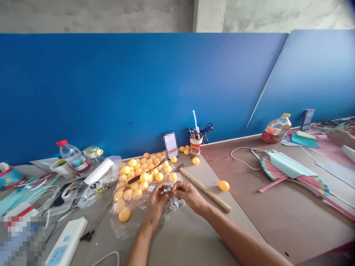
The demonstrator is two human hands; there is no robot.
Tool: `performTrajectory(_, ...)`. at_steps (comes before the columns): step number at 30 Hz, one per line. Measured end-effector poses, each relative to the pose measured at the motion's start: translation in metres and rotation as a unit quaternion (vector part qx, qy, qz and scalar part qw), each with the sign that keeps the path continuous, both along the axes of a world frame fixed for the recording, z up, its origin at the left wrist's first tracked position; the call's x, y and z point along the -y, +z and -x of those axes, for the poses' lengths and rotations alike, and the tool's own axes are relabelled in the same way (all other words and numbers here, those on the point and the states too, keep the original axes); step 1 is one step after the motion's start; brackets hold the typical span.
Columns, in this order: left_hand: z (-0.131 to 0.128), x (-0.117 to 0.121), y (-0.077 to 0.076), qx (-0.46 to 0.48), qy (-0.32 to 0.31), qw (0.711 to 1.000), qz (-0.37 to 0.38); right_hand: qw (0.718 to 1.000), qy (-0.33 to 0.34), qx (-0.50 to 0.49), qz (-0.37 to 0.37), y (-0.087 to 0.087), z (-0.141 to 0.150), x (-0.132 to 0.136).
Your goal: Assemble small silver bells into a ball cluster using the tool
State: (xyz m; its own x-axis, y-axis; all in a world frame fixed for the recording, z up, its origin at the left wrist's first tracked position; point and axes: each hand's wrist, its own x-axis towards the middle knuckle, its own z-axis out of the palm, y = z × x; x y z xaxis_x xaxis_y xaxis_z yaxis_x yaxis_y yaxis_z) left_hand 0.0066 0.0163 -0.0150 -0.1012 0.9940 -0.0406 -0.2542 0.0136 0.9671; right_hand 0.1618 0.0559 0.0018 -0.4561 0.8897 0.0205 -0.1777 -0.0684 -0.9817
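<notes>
Between both hands, above the near edge of a clear plastic bag (119,229), is a small shiny silver ball-shaped object (168,190) with dark openings. My left hand (156,203) grips it from the left with thumb and fingers. From the right, the fingertips of my right hand (187,193) are pinched together at its side; whether they hold a separate small piece is hidden. Just beyond the hands, many orange balls (137,194) lie crowded on the plastic. A dark slim tool, perhaps a soldering iron (135,178), rests across them.
A wooden-handled hammer (206,190) lies right of my hands, with a loose orange ball (224,185) beyond it. A cup of tools (196,142) stands by the blue partition (155,88). Left are a bottle (74,159) and a power strip (66,242). Another person's hand (340,137) shows far right.
</notes>
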Motion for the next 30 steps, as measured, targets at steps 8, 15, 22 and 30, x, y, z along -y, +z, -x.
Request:
performTrajectory(8, -0.001, -0.001, -0.006, -0.034, -0.023, 0.999, -0.023, 1.000, -0.016, 0.014, 0.013, 0.001, 0.001, 0.001)
performTrajectory(15, 0.000, -0.002, -0.012, -0.071, -0.028, 0.997, -0.025, 0.998, -0.020, 0.050, 0.023, -0.002, 0.000, 0.000)
performTrajectory(22, 0.000, -0.001, -0.014, -0.104, -0.043, 0.994, -0.006, 0.996, -0.016, 0.065, 0.059, 0.002, -0.001, 0.000)
performTrajectory(30, -0.004, 0.001, -0.016, -0.127, -0.031, 0.991, 0.011, 0.993, -0.002, 0.065, 0.100, -0.001, -0.003, -0.002)
